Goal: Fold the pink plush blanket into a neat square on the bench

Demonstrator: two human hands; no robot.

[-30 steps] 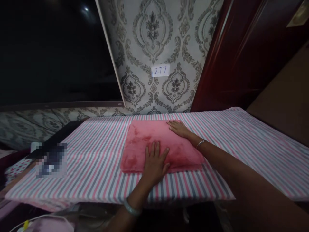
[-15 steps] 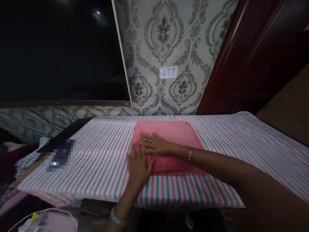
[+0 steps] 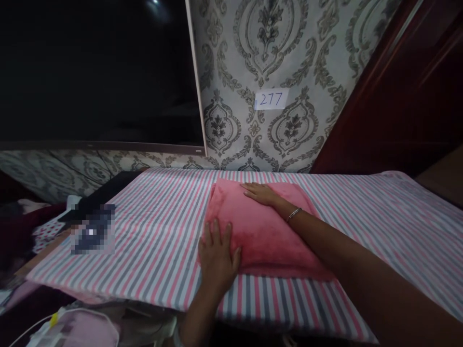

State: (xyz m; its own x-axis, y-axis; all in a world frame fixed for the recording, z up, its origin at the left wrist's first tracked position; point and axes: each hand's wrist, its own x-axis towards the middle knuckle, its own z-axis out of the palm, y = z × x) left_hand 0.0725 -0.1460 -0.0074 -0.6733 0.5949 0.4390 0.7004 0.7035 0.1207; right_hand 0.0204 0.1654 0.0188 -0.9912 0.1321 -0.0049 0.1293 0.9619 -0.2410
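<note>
Both open, L hand (image 3: 218, 253) & R hand (image 3: 259, 193) on pink pillow (image 3: 269, 231), striped sheet (image 3: 152, 255) under (damask wallpaper (image 3: 260, 53) behind).

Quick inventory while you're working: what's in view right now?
pink plush cushion: 1, pink, on the striped sheet
striped sheet: 1, pink, grey and white, under the cushion
paper label: 1, white, "277", on the wallpaper
damask wallpaper: 1 wall, grey and cream, behind the sheet
dark panel: 1, black, left of the wallpaper, purpose unclear
dark red panel: 1, right of the wallpaper
pixelated patch: 1, contents hidden, on the sheet's left
pale pink cloth: 1, bottom left, below the sheet
bangle: 1, silver, right wrist
left hand: 1, on the cushion's near side
right hand: 1, on the cushion's far side
</note>
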